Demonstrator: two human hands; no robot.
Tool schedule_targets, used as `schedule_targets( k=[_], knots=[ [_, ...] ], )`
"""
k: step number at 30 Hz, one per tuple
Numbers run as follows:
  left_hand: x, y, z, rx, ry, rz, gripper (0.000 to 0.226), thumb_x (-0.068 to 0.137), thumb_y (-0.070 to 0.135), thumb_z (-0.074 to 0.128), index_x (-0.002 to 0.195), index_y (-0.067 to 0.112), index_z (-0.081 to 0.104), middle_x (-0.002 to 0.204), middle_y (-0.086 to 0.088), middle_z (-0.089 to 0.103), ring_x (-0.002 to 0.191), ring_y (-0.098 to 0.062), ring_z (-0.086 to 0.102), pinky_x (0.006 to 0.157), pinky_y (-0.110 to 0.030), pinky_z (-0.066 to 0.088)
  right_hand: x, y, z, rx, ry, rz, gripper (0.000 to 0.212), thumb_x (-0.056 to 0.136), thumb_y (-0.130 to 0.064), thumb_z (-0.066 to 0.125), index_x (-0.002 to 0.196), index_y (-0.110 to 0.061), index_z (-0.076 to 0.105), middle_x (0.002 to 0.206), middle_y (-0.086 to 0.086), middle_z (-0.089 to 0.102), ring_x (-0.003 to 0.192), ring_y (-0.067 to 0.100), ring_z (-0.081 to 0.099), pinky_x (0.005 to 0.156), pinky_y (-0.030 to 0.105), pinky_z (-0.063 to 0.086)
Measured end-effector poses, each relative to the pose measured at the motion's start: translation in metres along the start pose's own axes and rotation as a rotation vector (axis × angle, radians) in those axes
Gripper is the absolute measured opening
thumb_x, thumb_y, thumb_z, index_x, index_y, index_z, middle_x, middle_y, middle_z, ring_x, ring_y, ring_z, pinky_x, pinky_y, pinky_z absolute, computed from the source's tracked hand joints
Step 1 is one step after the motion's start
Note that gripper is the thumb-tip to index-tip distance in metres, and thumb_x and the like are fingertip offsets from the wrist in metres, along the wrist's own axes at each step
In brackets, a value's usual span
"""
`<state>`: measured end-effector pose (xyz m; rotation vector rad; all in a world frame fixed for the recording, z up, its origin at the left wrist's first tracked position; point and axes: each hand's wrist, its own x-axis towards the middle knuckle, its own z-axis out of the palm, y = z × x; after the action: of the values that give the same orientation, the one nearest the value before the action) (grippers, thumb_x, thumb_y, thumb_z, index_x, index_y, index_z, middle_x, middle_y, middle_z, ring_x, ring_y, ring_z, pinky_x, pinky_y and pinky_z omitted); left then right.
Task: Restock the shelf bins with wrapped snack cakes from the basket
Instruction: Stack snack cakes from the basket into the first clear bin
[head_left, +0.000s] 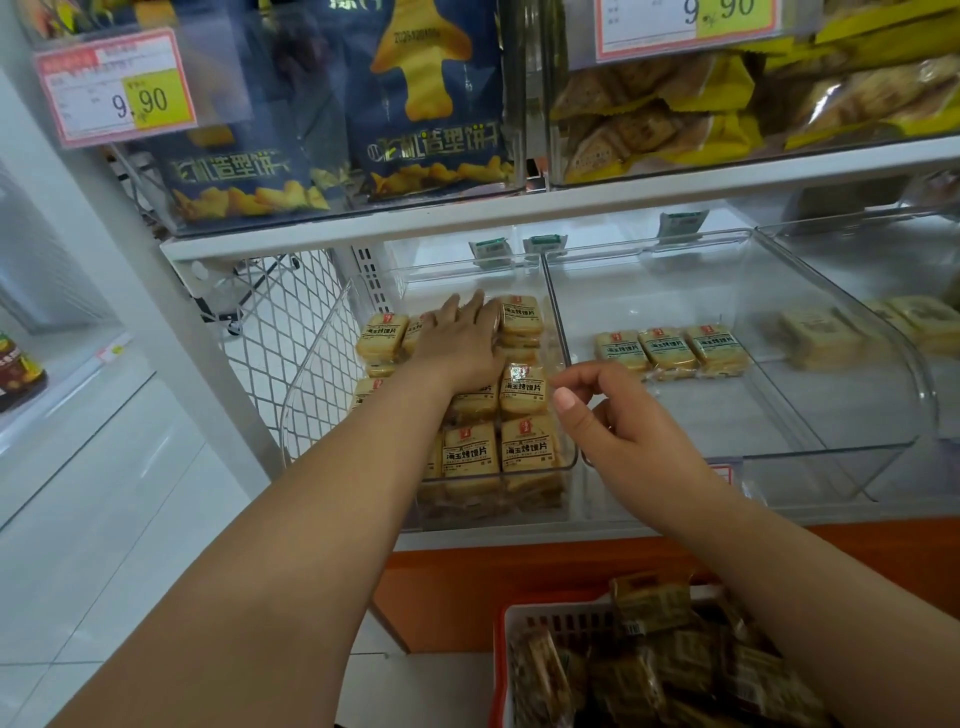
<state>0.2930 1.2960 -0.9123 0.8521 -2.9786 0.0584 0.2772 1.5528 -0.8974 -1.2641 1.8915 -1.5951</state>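
Note:
Yellow wrapped snack cakes (523, 391) fill the left clear shelf bin (311, 384) in stacked rows. My left hand (460, 343) reaches deep into that bin and lies flat on the cakes with straight fingers. My right hand (605, 410) hovers at the divider between the left bin and the middle bin (831, 374), fingers loosely curled, holding nothing. Three cakes (670, 351) lie in a row in the middle bin. A red basket (506, 654) at the bottom holds several darker wrapped cakes (660, 670).
The upper shelf carries bins with blue cracker bags (431, 104) and yellow packets (675, 104), with price tags (117, 88) reading 9.90. A white wire mesh panel (291, 332) closes the shelf's left side. An orange base (519, 577) runs under the shelf. White floor tiles spread left.

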Motion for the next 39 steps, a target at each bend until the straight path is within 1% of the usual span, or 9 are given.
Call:
schedule_targets(
  k=[6, 14, 17, 21, 25, 28, 34, 36, 39],
  knots=[
    [-0.002, -0.003, -0.004, 0.053, -0.036, 0.051, 0.067, 0.098, 0.063, 0.025, 0.154, 0.045, -0.007, 0.165, 0.010, -0.009, 0.152, -0.027, -0.004, 0.118, -0.061, 0.002, -0.005, -0.004, -0.005, -0.022, -0.015, 0.011, 0.011, 0.095, -0.043, 0.050, 0.105, -0.040, 0.051, 0.091, -0.018, 0.055, 0.060, 0.004, 0.050, 0.055, 0.023, 0.049],
    [-0.030, 0.025, -0.022, 0.000, -0.104, 0.014, 0.069, 0.099, 0.062, 0.029, 0.157, 0.034, 0.006, 0.166, 0.002, -0.006, 0.152, -0.026, -0.007, 0.120, -0.057, -0.002, -0.024, -0.008, -0.022, -0.054, 0.024, 0.031, 0.003, 0.095, -0.039, 0.054, 0.098, -0.039, 0.054, 0.088, -0.011, 0.061, 0.077, 0.008, 0.060, 0.054, 0.017, 0.049],
    [-0.064, 0.040, -0.035, -0.128, 0.027, 0.046, 0.057, 0.101, 0.051, 0.038, 0.153, 0.032, 0.026, 0.164, -0.001, 0.018, 0.151, -0.025, 0.011, 0.121, -0.050, 0.009, -0.041, -0.007, -0.035, -0.095, 0.034, 0.067, 0.002, 0.095, -0.035, 0.058, 0.096, -0.037, 0.057, 0.088, -0.009, 0.064, 0.076, 0.002, 0.060, 0.062, 0.013, 0.049],
    [-0.133, 0.078, -0.036, -0.248, 0.298, 0.068, 0.042, 0.099, 0.034, 0.047, 0.139, 0.024, 0.049, 0.143, -0.005, 0.050, 0.133, -0.027, 0.042, 0.108, -0.043, 0.035, -0.067, -0.002, -0.049, -0.171, -0.049, 0.180, 0.002, 0.096, -0.031, 0.058, 0.094, -0.032, 0.060, 0.089, -0.005, 0.066, 0.080, 0.009, 0.064, 0.073, 0.026, 0.054],
    [-0.211, 0.122, -0.001, -0.343, 0.419, 0.270, 0.018, 0.092, 0.021, 0.055, 0.109, 0.017, 0.056, 0.110, -0.002, 0.055, 0.107, -0.022, 0.046, 0.087, -0.033, 0.036, -0.096, 0.015, -0.052, -0.465, -0.315, 0.297, 0.007, 0.093, -0.034, 0.062, 0.095, -0.027, 0.061, 0.091, -0.007, 0.061, 0.084, 0.011, 0.058, 0.066, 0.022, 0.043],
    [-0.259, 0.144, 0.041, -0.418, 0.186, 0.304, 0.014, 0.092, 0.024, 0.054, 0.106, 0.021, 0.056, 0.107, 0.002, 0.054, 0.103, -0.018, 0.046, 0.079, -0.031, 0.035, -0.125, 0.036, -0.045, -0.720, -0.667, 0.357, 0.022, 0.092, -0.034, 0.064, 0.109, -0.020, 0.065, 0.096, -0.010, 0.060, 0.095, 0.013, 0.058, 0.076, 0.023, 0.044],
    [-0.323, 0.156, 0.129, -0.469, -0.687, 0.360, 0.037, 0.095, 0.035, 0.057, 0.131, 0.024, 0.057, 0.129, -0.002, 0.059, 0.115, -0.022, 0.057, 0.090, -0.032, 0.048, -0.182, 0.060, -0.035, -0.880, -1.104, 0.578, 0.029, 0.098, -0.029, 0.056, 0.120, -0.010, 0.057, 0.117, 0.011, 0.059, 0.106, 0.034, 0.057, 0.084, 0.043, 0.050],
    [-0.335, 0.161, 0.146, -0.457, -0.804, 0.463, 0.048, 0.094, 0.030, 0.056, 0.141, 0.024, 0.050, 0.144, -0.003, 0.049, 0.127, -0.023, 0.048, 0.104, -0.034, 0.042, -0.191, 0.060, -0.034, -0.899, -1.131, 0.614, 0.040, 0.099, -0.028, 0.053, 0.130, -0.002, 0.053, 0.129, 0.023, 0.055, 0.118, 0.043, 0.052, 0.095, 0.049, 0.047],
    [-0.346, 0.171, 0.166, -0.353, -0.808, 0.536, 0.062, 0.087, 0.031, 0.064, 0.145, 0.024, 0.043, 0.148, -0.008, 0.042, 0.129, -0.028, 0.044, 0.101, -0.030, 0.040, -0.196, 0.056, -0.036, -0.874, -1.087, 0.627, 0.044, 0.100, -0.031, 0.053, 0.131, 0.000, 0.054, 0.131, 0.024, 0.055, 0.120, 0.044, 0.051, 0.097, 0.050, 0.046]
  ],
)
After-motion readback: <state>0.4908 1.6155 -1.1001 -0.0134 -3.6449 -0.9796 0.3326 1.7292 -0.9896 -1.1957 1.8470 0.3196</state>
